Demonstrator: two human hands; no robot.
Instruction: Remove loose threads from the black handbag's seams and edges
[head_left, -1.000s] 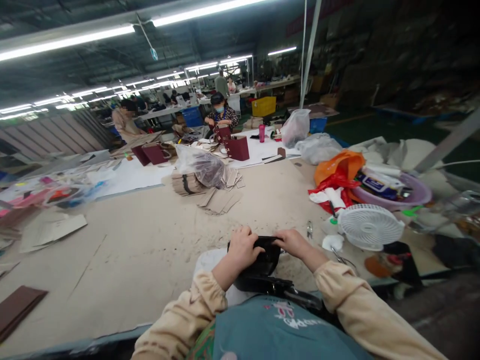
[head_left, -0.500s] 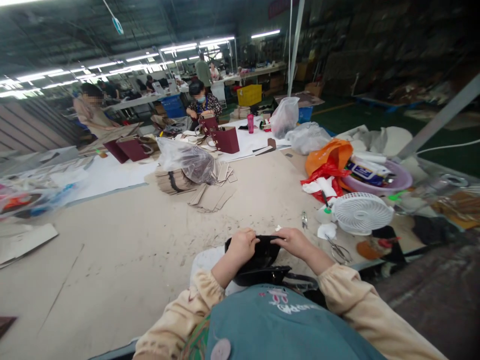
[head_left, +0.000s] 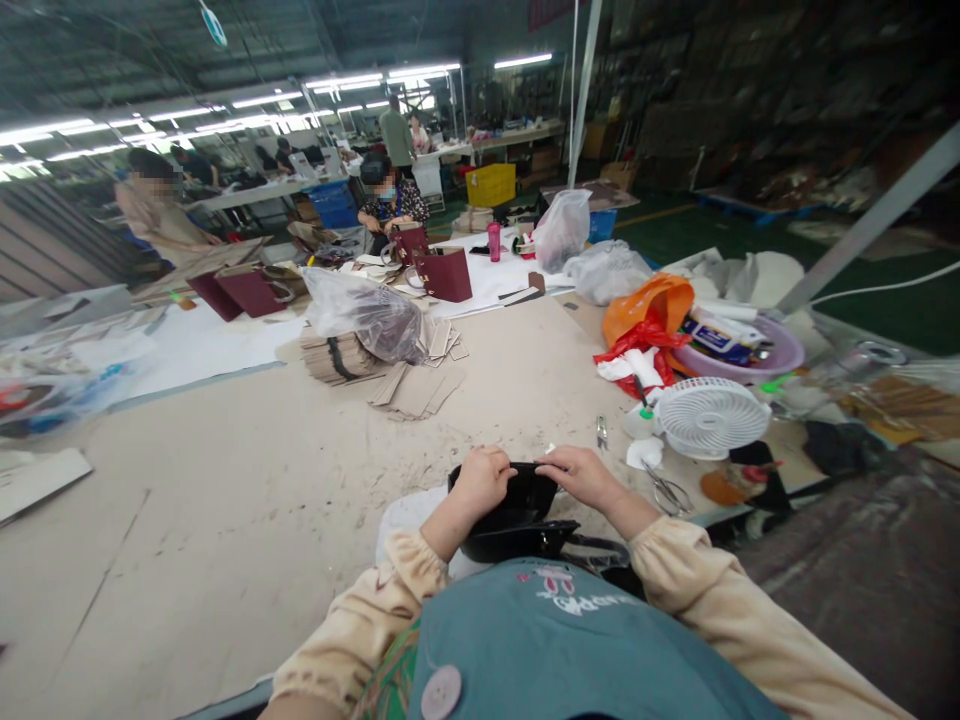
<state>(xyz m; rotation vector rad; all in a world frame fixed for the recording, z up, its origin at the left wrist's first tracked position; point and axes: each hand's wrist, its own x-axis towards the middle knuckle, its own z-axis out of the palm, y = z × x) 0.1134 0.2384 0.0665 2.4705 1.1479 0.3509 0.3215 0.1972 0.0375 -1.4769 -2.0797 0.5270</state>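
Observation:
A black handbag [head_left: 517, 541] lies open on the table against my apron, its dark inside showing. My left hand [head_left: 486, 478] is closed on the far rim, left of the middle, fingers bent over the edge. My right hand [head_left: 583, 476] pinches the same rim farther right, fingertips close to the left hand's. A dark strap [head_left: 600, 548] curves out at the bag's right side. Under the bag is a white sheet [head_left: 405, 513], partly hidden by my left forearm. Thread snips [head_left: 601, 432] lie beyond my right hand.
Scissors [head_left: 667, 492] and a white fan [head_left: 711, 418] sit to the right, before a purple basin [head_left: 780, 350]. Stacked brown pieces [head_left: 341, 360] lie ahead beside a plastic bag [head_left: 367, 310]. Maroon bags [head_left: 444, 274] stand farther off, near a seated co-worker [head_left: 394, 200].
The camera view has shifted slightly, so the surroundings sit a little more to the left and higher. Both hands keep their hold on the bag's rim, with the fingertips barely moved.

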